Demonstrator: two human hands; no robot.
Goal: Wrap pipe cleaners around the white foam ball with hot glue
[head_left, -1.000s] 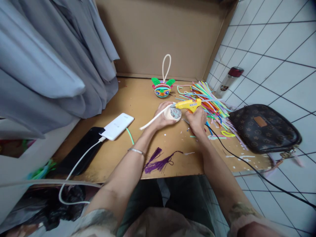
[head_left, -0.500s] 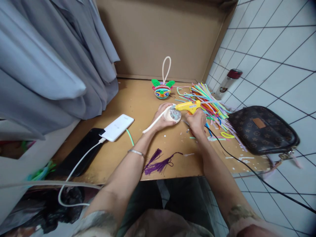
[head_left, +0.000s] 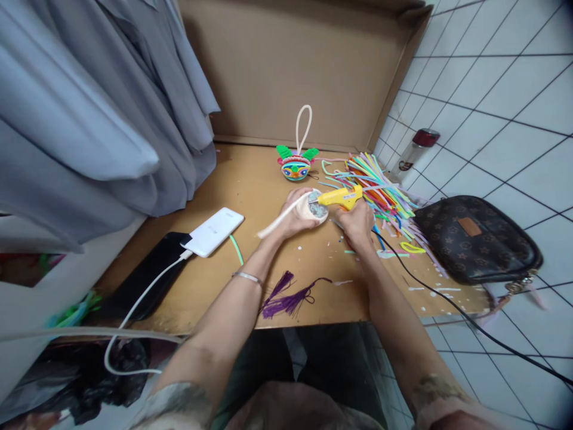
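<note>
My left hand is wrapped round a white, rounded, cup-like piece whose greyish, rough opening faces right. A long white strip runs from its rim down over my wrist. My right hand grips a yellow hot glue gun, its metal nozzle at the opening of the white piece. Whether the nozzle touches the inside I cannot tell. Behind my hands stands a colourful lion-head ornament with green ears and a white loop on top. Purple tassels lie near the table's front edge.
Many coloured pipe cleaners are heaped at the right, near a clear bottle and a brown patterned bag. A black cord crosses the right side. At left lie a white power bank and a black phone-like slab.
The glue gun's nozzle has moved from the upper rim of the white piece down to its opening. The white strip has shifted slightly, and the left hand keeps its hold.
</note>
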